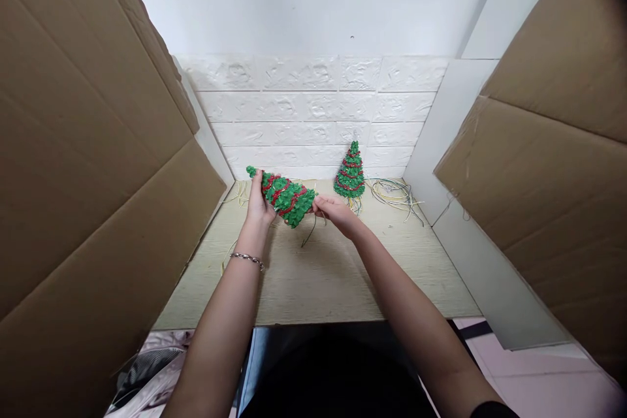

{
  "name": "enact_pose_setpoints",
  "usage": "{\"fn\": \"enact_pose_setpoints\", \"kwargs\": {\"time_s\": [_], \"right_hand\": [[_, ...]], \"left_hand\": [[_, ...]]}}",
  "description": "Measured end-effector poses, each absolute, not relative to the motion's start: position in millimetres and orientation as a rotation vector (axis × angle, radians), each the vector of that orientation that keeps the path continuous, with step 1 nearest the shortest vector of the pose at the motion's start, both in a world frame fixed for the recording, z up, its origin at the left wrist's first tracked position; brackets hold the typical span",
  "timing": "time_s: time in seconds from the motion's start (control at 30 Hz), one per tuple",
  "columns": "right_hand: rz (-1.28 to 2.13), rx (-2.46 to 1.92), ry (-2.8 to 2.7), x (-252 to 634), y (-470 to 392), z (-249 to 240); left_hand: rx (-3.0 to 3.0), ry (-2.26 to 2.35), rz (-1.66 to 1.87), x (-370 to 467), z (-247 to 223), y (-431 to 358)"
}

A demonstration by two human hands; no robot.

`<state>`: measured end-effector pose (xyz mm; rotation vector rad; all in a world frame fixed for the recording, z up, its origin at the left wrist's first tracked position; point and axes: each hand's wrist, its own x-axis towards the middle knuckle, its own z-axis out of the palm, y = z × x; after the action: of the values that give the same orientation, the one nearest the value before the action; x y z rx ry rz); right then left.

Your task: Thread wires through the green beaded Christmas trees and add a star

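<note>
Left hand: from my remote view, the left hand (262,206) was partly closed around the held tree (288,199), with the thumb on its upper side near the narrow tip and the palm supporting it from below; the fingers underneath were largely hidden.
Right hand: the right hand (333,208) was nearly closed, thumb and fingertips brought together at the wide base; I could not tell whether they pinched the rim, a wire or both.
Held tree: it lay tilted between my two hands, above the table (333,287), its tip toward the left and its base against the right fingertips. It was green, with red garland wound around it.
Hanging wire: a thin dark wire (308,234) dangled below the base, just beside the right fingers.
Standing tree: a second tree (349,173) of the same colours stood upright near the back wall (313,108), beyond the right hand and apart from it, with a clear tip and thin wires under its base.
Wire coil: loose yellow, white and dark wires (392,192) lay looped on the table to the right of that tree.
Left-side wires: pale yellow strands (238,194) lay to the left of the left hand.
Wrist: a silver-coloured bracelet (248,259) circled the left one.
</note>
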<state>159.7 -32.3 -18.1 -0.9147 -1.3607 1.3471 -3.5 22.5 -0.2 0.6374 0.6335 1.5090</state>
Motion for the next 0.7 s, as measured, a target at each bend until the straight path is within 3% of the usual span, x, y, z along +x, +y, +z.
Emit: {"fn": "enact_pose_setpoints", "kwargs": {"time_s": [0.37, 0.6, 0.7], "right_hand": [[1.288, -0.808, -1.501, 164, -33, -15], [0.514, -1.269, -1.474, 177, -35, -13], [0.37, -1.239, -1.61, 172, -40, -16]], "left_hand": [[0.626, 0.535, 1.696, -3, 4, 21], [0.804, 0.624, 1.745, -1, 3, 19], [0.859, 0.643, 1.767, 1, 2, 18]]}}
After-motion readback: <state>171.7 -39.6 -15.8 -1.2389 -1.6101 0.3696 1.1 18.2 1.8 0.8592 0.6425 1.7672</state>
